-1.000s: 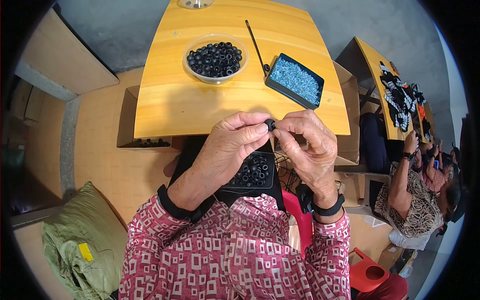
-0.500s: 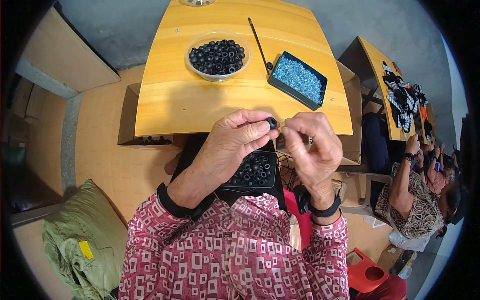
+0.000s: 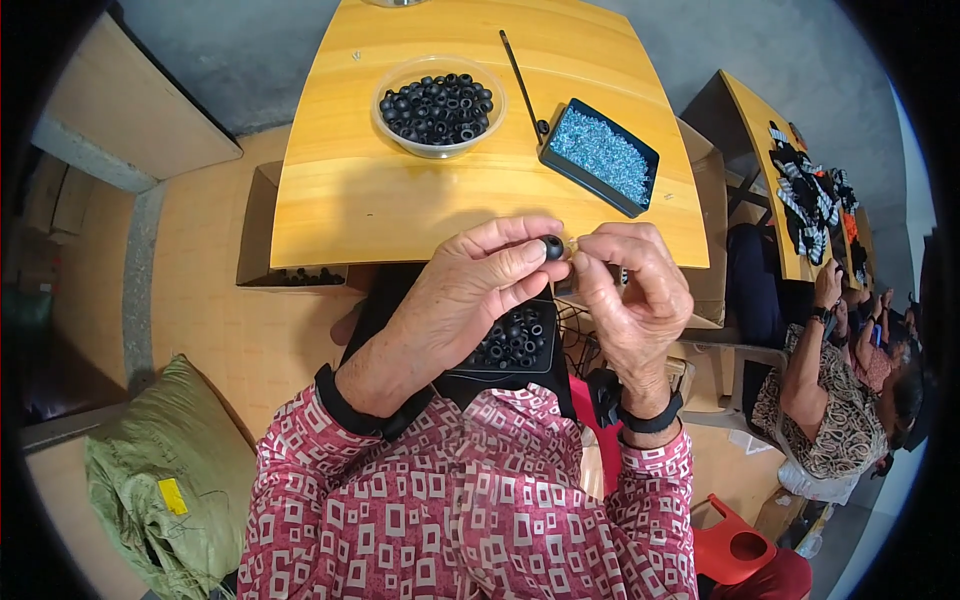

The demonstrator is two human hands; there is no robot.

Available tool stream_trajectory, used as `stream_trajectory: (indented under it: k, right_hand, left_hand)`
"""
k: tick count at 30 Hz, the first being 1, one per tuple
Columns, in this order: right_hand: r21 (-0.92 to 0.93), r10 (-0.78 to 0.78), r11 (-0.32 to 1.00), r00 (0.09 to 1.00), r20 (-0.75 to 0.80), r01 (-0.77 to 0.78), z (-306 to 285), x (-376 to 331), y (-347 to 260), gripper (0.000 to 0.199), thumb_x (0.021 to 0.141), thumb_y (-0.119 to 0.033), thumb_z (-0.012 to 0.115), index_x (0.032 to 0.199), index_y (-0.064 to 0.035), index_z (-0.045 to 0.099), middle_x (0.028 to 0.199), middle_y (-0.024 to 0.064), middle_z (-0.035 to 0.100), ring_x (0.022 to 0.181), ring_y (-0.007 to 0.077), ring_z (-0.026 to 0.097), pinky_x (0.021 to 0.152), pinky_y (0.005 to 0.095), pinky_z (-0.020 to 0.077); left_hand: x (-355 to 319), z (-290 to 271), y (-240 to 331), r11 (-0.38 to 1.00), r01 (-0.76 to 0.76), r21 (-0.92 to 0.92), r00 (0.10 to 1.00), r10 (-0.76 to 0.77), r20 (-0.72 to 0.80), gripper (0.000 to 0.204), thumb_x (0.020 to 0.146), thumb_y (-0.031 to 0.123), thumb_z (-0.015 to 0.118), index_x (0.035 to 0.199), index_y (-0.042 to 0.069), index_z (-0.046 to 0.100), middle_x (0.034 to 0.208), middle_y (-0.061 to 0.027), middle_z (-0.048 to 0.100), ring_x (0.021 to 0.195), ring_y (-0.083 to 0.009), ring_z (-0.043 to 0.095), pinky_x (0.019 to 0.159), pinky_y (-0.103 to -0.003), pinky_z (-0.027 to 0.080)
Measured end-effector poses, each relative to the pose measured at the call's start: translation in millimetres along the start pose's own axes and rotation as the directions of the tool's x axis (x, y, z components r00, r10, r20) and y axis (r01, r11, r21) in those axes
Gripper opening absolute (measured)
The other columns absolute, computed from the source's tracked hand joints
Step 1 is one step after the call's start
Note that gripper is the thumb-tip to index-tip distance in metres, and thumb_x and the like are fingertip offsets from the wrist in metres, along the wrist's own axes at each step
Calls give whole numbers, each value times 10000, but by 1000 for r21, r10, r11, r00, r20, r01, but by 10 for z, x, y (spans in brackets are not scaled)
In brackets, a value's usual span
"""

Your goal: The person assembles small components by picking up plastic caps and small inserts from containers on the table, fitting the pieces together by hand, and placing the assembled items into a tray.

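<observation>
My left hand [image 3: 440,300] is closed, with thumb and fingertips pinching a small round black bead-like piece [image 3: 551,247] just off the table's near edge. Beside it, my right hand [image 3: 642,290] is closed too, thumb against forefinger. A tiny pale, clear-looking bit [image 3: 572,245] shows at those right fingertips, too small to name, close to the black piece. Under my hands, a clear shallow tray [image 3: 497,372] in my lap holds many hollow black pieces [image 3: 515,340] of the same sort, partly covered by my left hand.
On the wooden table [image 3: 330,190] stand a clear plastic bowl [image 3: 440,152] of black pieces and a black tray [image 3: 590,188] of tiny bluish clear bits. A thin black rod [image 3: 518,80] lies between them. A green sack [image 3: 165,450] is at left; a person [image 3: 825,390] sits at right.
Both hands have shifted slightly right. The black piece has turned in my left fingers, so its opening shows less. My right fingertips remain close beside it.
</observation>
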State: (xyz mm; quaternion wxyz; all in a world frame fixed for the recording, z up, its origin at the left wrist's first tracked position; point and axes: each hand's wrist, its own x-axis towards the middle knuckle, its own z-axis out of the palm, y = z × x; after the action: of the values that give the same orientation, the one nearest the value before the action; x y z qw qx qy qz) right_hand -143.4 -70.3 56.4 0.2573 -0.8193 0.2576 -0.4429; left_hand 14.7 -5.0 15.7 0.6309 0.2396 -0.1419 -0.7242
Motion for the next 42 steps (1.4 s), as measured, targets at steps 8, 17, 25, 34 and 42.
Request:
stream_trajectory:
  k: [8, 17, 25, 34, 42]
  right_hand:
    - [-207, -179, 959, 981, 78, 192, -8, 6, -105, 264, 686, 97, 688, 940, 28, 666, 808, 115, 608, 684, 222, 584, 600, 297, 486]
    - [-246, -165, 953, 984, 65, 176, 6, -47, -37, 324, 653, 95, 695, 971, 41, 660, 833, 131, 603, 706, 249, 576, 614, 327, 485]
    - [-364, -331, 857, 931, 152, 364, 75, -41, -86, 373, 639, 93, 709, 1006, 71, 647, 830, 136, 598, 698, 243, 569, 612, 328, 485]
    - [-316, -281, 901, 954, 101, 298, 73, -57, -37, 369, 643, 93, 724, 1002, 57, 649, 841, 125, 598, 712, 253, 575, 622, 331, 486]
    - [-341, -331, 871, 935, 125, 353, 94, -68, -6, 374, 642, 87, 714, 1008, 62, 644, 831, 126, 589, 704, 255, 568, 617, 335, 482]
  left_hand:
    - [9, -76, -25, 1000, -11, 7, 999, 11, 49, 229, 913, 83, 608, 1133, 23, 593, 1049, -60, 644, 952, -144, 637, 832, -237, 525]
    - [-53, 105, 23, 891, -218, 398, 971, 241, -8, 203, 870, 54, 657, 1063, -9, 656, 964, -60, 668, 884, -107, 629, 830, -231, 511]
    - [-30, 63, -5, 858, -289, 425, 937, 344, -56, 162, 864, 34, 654, 1017, -20, 659, 928, -53, 674, 852, -89, 618, 783, -219, 504]
    - [-16, -14, 24, 950, -172, 260, 979, 193, -57, 229, 880, 40, 633, 1101, -15, 606, 990, -83, 660, 875, -119, 638, 799, -241, 529]
    - [-5, -16, -8, 968, -115, 222, 986, 139, -95, 235, 888, 77, 638, 1108, -4, 621, 1016, -89, 659, 889, -123, 642, 786, -237, 531]
